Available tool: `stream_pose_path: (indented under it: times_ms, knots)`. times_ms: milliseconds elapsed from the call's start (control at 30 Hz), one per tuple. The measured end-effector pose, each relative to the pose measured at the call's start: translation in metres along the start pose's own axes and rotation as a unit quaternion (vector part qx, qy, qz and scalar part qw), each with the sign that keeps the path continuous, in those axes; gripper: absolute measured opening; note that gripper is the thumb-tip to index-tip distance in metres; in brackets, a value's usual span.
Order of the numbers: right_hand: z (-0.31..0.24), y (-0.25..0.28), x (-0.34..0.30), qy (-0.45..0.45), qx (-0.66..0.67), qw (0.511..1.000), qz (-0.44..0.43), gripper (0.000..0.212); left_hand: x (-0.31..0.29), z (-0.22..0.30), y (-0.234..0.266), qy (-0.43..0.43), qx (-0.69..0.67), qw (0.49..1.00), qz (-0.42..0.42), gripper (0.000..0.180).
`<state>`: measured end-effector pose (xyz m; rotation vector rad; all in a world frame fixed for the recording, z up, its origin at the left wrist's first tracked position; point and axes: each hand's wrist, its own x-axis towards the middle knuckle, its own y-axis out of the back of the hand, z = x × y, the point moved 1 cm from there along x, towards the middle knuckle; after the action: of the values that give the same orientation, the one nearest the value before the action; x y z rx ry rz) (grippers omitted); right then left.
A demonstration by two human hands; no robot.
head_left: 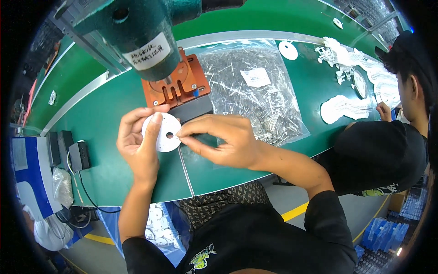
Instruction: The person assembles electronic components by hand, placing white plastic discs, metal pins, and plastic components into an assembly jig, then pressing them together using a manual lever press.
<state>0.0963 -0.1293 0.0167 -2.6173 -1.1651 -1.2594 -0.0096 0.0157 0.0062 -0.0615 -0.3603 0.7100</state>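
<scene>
My left hand [138, 142] holds a round white disc [166, 144] with a dark hole near its middle, thumb on the face and fingers behind. From the other side, my right hand [232, 139] has thumb and index finger pinched at the disc's face, beside the hole. Whatever sits in that pinch is too small to make out. Just beyond the disc stands an orange metal fixture [200, 77] with slots, on a dark block [194, 109]. Over the fixture hangs a green machine head [153, 34] with a white label.
A clear plastic bag [285, 121] full of thin metal pieces lies right of the fixture. Another white disc [288, 50] is behind it. White parts [342, 109] are piled at right, near a seated co-worker [413, 82]. Dark boxes with cables [79, 155] stand at left.
</scene>
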Motion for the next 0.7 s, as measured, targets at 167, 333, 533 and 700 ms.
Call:
stream_pose_path:
  times_ms: [167, 333, 533, 700]
  knots:
    - [-0.001, 0.001, -0.001, -0.061, 0.054, 0.997, -0.009, 0.012, -0.002, 0.001, -0.003, -0.003, 0.028, 1.0, 0.001, 0.015]
    - [0.001, 0.005, -0.001, -0.067, 0.063, 0.995, -0.028, 0.019, 0.0, 0.0, -0.003, 0.001, 0.005, 1.0, -0.007, 0.015]
    - [0.007, -0.001, -0.008, 0.063, -0.076, 0.995, -0.032, 0.02, 0.001, -0.003, -0.002, -0.01, 0.034, 0.999, -0.006, 0.013]
    - [0.005, -0.006, -0.007, 0.222, -0.176, 0.958, -0.045, 0.024, -0.004, 0.002, 0.004, -0.02, 0.05, 0.998, 0.013, 0.012]
